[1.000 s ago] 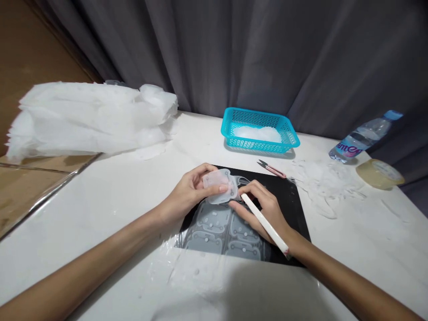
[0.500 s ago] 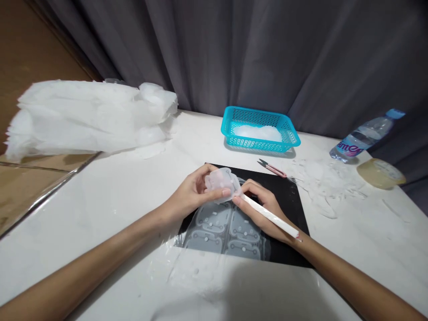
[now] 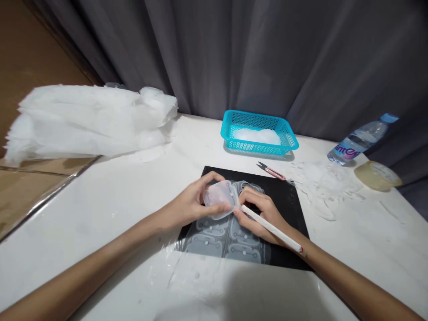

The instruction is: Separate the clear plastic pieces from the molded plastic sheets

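Note:
My left hand [image 3: 190, 203] pinches a translucent, rounded silicone-like piece [image 3: 219, 198] between thumb and fingers, held over the black mat. My right hand [image 3: 259, 214] is closed on a slim white stick-like tool [image 3: 274, 229] with a red mark at its rear end. The tool's front end lies by the right edge of the piece; its tip is hidden by my fingers. Below both hands, a clear moulded sheet [image 3: 209, 245] with several rounded shapes lies on the black mat [image 3: 292, 256].
A blue basket [image 3: 261, 148] with white pieces stands at the back. Pink-handled thread snips [image 3: 271, 171] lie near translucent scraps [image 3: 326, 183]. On the right are a water bottle [image 3: 363, 138] and a tape roll [image 3: 377, 176]. A stack of white sheets [image 3: 90, 122] lies at left.
The held piece is turned so more of its face shows, and sits slightly lower. Both hands have shifted a little down with it; the grips are kept.

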### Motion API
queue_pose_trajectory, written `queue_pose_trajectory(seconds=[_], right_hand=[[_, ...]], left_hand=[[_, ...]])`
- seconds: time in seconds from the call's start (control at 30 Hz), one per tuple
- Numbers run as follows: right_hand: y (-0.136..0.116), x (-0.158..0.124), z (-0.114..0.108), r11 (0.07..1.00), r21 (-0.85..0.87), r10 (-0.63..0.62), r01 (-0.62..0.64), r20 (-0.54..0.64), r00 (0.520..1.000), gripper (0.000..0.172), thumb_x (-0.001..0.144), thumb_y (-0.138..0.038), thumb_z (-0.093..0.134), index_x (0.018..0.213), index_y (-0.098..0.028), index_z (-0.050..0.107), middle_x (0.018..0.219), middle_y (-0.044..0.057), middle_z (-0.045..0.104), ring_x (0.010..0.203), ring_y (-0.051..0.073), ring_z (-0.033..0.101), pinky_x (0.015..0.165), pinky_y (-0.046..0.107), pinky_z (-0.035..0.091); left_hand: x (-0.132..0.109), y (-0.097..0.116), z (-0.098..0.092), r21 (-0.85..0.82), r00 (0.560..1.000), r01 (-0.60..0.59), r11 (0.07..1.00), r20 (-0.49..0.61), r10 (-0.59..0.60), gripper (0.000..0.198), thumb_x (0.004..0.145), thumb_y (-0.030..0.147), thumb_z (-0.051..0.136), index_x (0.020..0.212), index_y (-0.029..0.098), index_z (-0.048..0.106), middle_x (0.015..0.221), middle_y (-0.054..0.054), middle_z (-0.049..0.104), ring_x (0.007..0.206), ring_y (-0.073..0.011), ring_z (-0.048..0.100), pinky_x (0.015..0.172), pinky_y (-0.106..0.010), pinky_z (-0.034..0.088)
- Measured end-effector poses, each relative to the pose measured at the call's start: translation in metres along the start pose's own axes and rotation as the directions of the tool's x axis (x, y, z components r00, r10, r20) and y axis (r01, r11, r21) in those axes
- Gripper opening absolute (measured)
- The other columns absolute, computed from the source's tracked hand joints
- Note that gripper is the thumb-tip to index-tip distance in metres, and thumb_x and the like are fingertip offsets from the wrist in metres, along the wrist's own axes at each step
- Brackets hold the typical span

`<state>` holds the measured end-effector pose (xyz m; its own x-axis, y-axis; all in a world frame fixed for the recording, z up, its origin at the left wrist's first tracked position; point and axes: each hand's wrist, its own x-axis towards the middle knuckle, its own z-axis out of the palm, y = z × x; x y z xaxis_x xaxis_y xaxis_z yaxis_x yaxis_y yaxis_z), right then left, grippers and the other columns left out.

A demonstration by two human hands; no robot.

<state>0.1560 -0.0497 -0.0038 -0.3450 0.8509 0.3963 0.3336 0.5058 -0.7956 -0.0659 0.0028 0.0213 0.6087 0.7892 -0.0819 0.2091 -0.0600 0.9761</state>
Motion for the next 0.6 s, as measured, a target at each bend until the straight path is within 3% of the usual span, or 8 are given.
queue_pose_trajectory(seconds=[0.13,0.23,0.3,0.43,0.53,0.6], right_hand=[[0.0,-0.001,0.002,1.0,-0.01,0.01,-0.01,0.004,1.0,0.016,0.09,-0.014,0.058,0.078,-0.022,0.051,0.076,-0.003,0.049,0.069,0.014,0.049,0.065,0.027,0.039],[0.003,-0.003,0.003,0.995,-0.095,0.036,-0.039,-0.04,0.999,0.018,0.085,-0.01,0.058,0.075,-0.022,0.049,0.075,-0.003,0.047,0.067,0.013,0.048,0.064,0.027,0.037],[0.006,-0.004,0.003,0.984,-0.16,0.057,-0.073,-0.1,0.993,0.02,0.083,-0.007,0.057,0.073,-0.022,0.048,0.074,-0.004,0.045,0.064,0.012,0.046,0.061,0.026,0.036],[0.009,-0.004,0.0,0.983,-0.163,0.069,-0.087,-0.114,0.991,0.016,0.088,-0.011,0.059,0.077,-0.022,0.054,0.075,-0.003,0.052,0.066,0.013,0.051,0.064,0.026,0.041],[0.007,-0.004,-0.003,0.989,-0.135,0.051,-0.064,-0.096,0.994,0.008,0.09,-0.014,0.061,0.091,-0.022,0.062,0.084,0.001,0.061,0.075,0.016,0.059,0.07,0.028,0.046],[0.005,-0.004,-0.004,0.991,-0.124,0.039,-0.05,-0.094,0.995,0.015,0.089,-0.012,0.058,0.099,-0.022,0.065,0.089,0.003,0.063,0.076,0.017,0.06,0.07,0.03,0.047]], left_hand=[[-0.001,0.004,0.003,0.048,1.0,0.012,0.999,0.019,-0.013,0.031,0.084,0.042,0.08,0.089,0.017,0.063,0.077,0.0,0.056,0.067,-0.0134,0.053,0.057,-0.023,0.041],[-0.001,0.012,-0.008,0.062,1.0,0.024,0.998,0.004,-0.024,0.029,0.084,0.039,0.08,0.079,0.017,0.062,0.07,0.002,0.055,0.061,-0.0121,0.051,0.055,-0.023,0.039],[-0.001,0.019,-0.022,0.054,0.999,0.046,0.998,0.01,-0.046,0.026,0.083,0.037,0.08,0.08,0.017,0.064,0.07,0.001,0.059,0.063,-0.013,0.055,0.058,-0.023,0.042],[-0.003,0.03,-0.043,0.037,0.978,0.104,0.994,0.18,-0.109,0.021,0.086,0.038,0.077,0.083,0.019,0.068,0.076,-0.002,0.067,0.069,-0.0165,0.062,0.065,-0.026,0.049],[-0.004,0.031,-0.042,0.021,0.976,0.11,0.994,0.187,-0.112,0.021,0.085,0.037,0.077,0.081,0.019,0.069,0.073,-0.001,0.065,0.067,-0.0161,0.061,0.064,-0.026,0.049],[-0.004,0.03,-0.038,-0.002,0.976,0.119,0.993,0.181,-0.117,0.019,0.084,0.036,0.079,0.085,0.019,0.07,0.075,-0.001,0.065,0.067,-0.0157,0.061,0.064,-0.025,0.05]])
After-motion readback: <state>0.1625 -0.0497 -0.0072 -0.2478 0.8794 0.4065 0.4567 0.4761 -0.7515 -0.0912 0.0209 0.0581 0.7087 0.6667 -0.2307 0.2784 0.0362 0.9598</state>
